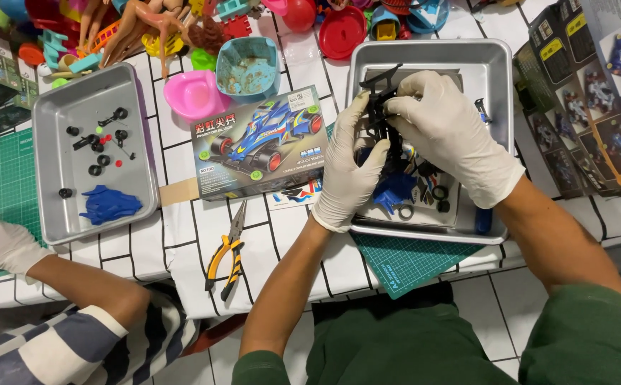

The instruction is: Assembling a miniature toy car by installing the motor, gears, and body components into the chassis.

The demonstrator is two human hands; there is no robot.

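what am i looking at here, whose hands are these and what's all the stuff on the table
There is one picture, from a camera worn on a person's head, looking down. Their white-gloved left hand and right hand together hold a black plastic parts frame over a metal tray with small blue and black parts. On the tiled tabletop lie a toy race car kit box, yellow-handled pliers and a second tray. The gloved hand at far left belongs to another person.
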